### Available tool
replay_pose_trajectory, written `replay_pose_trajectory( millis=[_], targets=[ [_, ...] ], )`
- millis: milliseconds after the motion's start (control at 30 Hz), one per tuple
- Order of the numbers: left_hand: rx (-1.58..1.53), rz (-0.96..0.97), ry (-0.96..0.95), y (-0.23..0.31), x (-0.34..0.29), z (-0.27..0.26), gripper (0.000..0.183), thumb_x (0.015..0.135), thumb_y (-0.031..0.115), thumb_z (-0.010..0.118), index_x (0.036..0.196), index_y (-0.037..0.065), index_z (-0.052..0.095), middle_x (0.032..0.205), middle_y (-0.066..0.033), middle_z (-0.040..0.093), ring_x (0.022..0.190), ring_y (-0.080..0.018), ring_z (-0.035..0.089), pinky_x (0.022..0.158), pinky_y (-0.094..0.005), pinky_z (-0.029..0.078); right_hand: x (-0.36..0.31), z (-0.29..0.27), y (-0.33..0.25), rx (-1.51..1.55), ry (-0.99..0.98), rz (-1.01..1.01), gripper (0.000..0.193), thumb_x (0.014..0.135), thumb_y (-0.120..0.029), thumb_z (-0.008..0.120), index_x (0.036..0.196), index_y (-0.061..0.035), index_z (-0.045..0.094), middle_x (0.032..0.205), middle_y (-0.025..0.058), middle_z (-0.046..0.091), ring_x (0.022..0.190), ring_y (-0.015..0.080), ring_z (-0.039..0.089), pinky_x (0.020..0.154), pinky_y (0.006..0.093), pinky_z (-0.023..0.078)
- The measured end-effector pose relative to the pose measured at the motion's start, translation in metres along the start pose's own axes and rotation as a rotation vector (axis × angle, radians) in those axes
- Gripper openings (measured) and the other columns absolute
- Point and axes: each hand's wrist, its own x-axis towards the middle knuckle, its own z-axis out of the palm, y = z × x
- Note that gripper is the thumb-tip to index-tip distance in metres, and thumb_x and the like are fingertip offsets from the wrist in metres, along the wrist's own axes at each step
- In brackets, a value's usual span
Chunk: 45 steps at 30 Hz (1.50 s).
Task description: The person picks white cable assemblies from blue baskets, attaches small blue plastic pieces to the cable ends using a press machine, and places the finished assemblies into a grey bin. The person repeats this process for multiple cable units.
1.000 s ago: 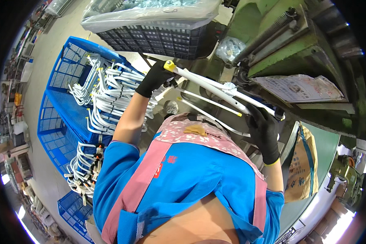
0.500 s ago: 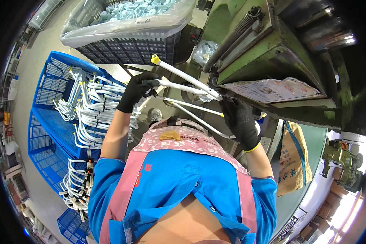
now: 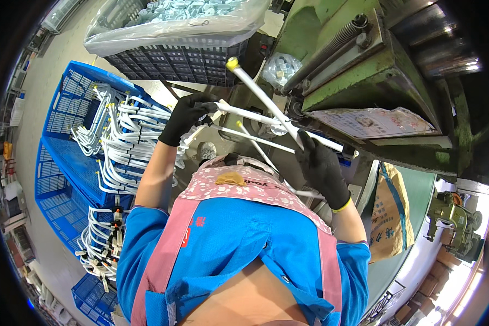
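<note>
My left hand [image 3: 189, 117], in a black glove, is closed on the left end of a white metal tube frame. One white tube [image 3: 250, 113] of it runs rightward past my right hand, below the green machine. My right hand [image 3: 321, 167], also gloved in black, grips the lower end of a white tube with a yellow cap [image 3: 261, 98], which slants up and left across the first tube. A thinner white tube [image 3: 255, 139] lies nearer to me, and another white piece with a yellow tip [image 3: 258, 148] slopes down toward my apron. Glove fingers partly hide the joints.
Blue crates [image 3: 73, 157] at left hold stacked white bent tubes [image 3: 130, 136]. Ahead, a black crate [image 3: 174, 65] lined with plastic holds pale blue parts. The green machine [image 3: 358, 92] overhangs my right hand. A small clear bag [image 3: 281, 68] and a brown paper sack [image 3: 391, 212] are nearby.
The yellow-capped tube has swung to a steeper slant, its cap moving right. The frame's end now shows beyond my right hand. The nearer yellow-tipped piece has shifted too. My left hand has barely moved.
</note>
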Motion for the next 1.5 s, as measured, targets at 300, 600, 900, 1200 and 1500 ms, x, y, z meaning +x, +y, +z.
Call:
replay_pose_trajectory(
  millis=[300,600,900,1200,1500],
  targets=[
    [0.018,0.036,0.054,-0.003,0.000,0.003,0.022,0.083,0.012,0.068,0.102,0.001,0.067,0.074,-0.0008,0.064,0.058,-0.0059,0.054,0.053,-0.0200,0.044,-0.027,0.046,-0.004,0.016,0.023,0.111,0.057,0.086,-0.015,0.058,0.137,-0.0037,0.036,0.098,0.0270,0.060,0.077,0.0408,0.062,0.061,0.0426,0.051],
    [0.548,0.476,0.081,0.015,-0.024,0.025,0.044,0.084,0.013,0.064,0.121,0.003,0.044,0.104,-0.0089,0.052,0.096,-0.0193,0.053,0.082,-0.0361,0.045,-0.029,0.043,0.022,0.000,0.029,0.279,0.083,0.077,-0.021,0.069,0.142,-0.0012,0.021,0.073,0.0128,0.062,0.057,0.0315,0.060,0.049,0.0394,0.046],
    [-0.359,0.023,-0.083,0.024,-0.065,0.079,0.033,0.081,0.009,0.064,0.113,0.005,0.056,0.097,-0.0049,0.063,0.085,-0.0092,0.059,0.057,-0.0193,0.044,-0.028,0.060,0.036,-0.016,0.147,0.197,0.074,0.082,-0.021,0.067,0.140,-0.0032,0.026,0.072,0.0100,0.061,0.059,0.0295,0.061,0.049,0.0367,0.047],
    [-1.042,-0.117,-0.129,-0.021,-0.080,0.105,0.035,0.091,0.025,0.052,0.117,0.002,0.056,0.098,-0.0090,0.062,0.085,-0.0173,0.059,0.073,-0.0256,0.047,-0.026,0.055,0.039,0.027,0.278,0.019,0.076,0.080,-0.020,0.069,0.141,-0.0043,0.026,0.081,0.0146,0.065,0.065,0.0330,0.063,0.053,0.0389,0.049],
    [-1.263,-0.052,-0.243,-0.002,-0.065,0.110,0.050,0.091,0.034,0.053,0.129,0.002,0.046,0.115,-0.0141,0.056,0.111,-0.0337,0.053,0.081,-0.0402,0.046,-0.026,0.053,0.042,0.027,0.251,0.049,0.075,0.081,-0.022,0.068,0.141,-0.0088,0.026,0.074,0.0163,0.064,0.062,0.0348,0.063,0.050,0.0398,0.048]
  ],
)
